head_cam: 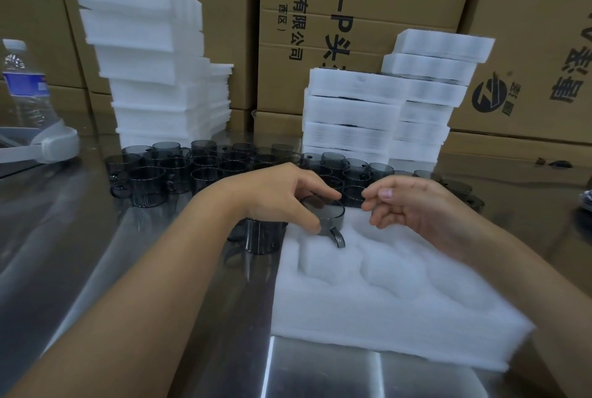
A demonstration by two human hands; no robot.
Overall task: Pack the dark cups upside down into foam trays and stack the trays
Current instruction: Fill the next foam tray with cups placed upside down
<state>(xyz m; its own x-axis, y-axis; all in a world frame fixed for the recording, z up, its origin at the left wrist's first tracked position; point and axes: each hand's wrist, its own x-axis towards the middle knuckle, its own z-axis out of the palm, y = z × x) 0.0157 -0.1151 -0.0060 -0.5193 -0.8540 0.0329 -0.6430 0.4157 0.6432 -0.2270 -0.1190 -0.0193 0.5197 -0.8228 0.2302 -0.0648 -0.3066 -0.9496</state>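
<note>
Judging from the steel table [96,237], the job looks partly done with a good deal left. At far left a tall stack of empty foam trays [153,77] waits unused. In front of it, a crowd of loose dark cups [205,170] runs across the middle of the table, none of them packed yet. One more cup [261,237] stands just beside the left edge of the near foam tray [384,301]. That tray's visible pockets are all bare except the far-left one. At far right, two stacks of filled trays [352,115] show what seems to be finished work.

The left hand [278,195] reaches in from the left, palm down. Its thumb and fingers are curled around the top of a dark cup [331,215] at the tray's far-left pocket. The cup's handle points toward the near side. Whether its mouth faces down I cannot tell, nor whether it is fully seated. The right hand [416,205] hovers above the far side of the tray, near the cup but apart from it. Its fingers are loosely curled and it holds nothing.
</note>
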